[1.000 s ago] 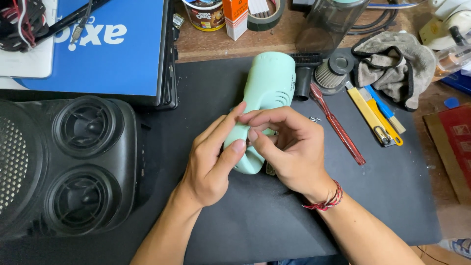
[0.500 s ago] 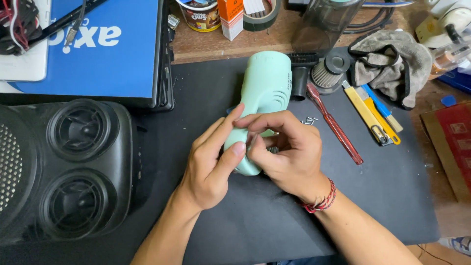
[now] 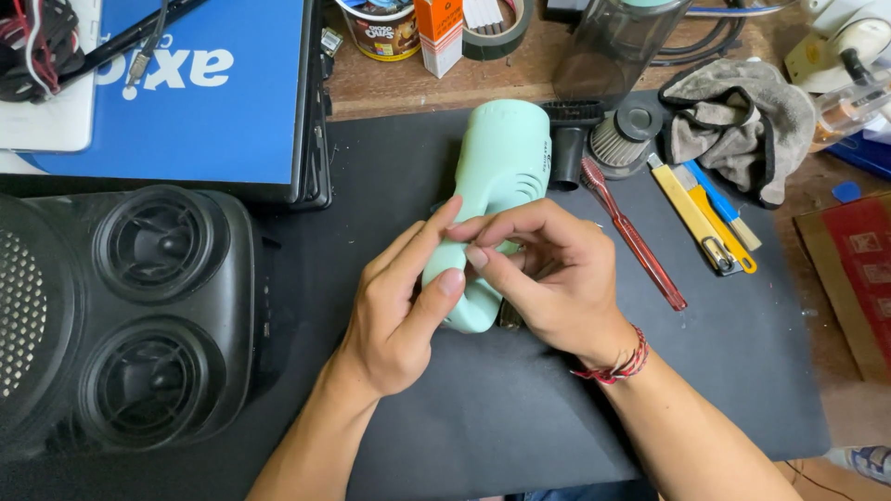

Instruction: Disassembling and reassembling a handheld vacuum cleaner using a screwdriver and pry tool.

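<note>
While the mint-green handheld appliance (image 3: 497, 195) lies on the black mat (image 3: 724, 371) near the table's middle, we note its long axis runs from the far edge toward the near edge, narrow handle end nearest us. Both hands meet at that handle: the left hand (image 3: 399, 306) clasps its left side, and the right hand (image 3: 548, 278) pinches it from the right, equally near.

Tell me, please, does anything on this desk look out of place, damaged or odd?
Nothing looks spilled or broken. The mint green device lies on the black mat, held at its handle by the left hand and right hand. Oddest are the red toothbrush among the tools and the crumpled grey rag beside them.
</note>
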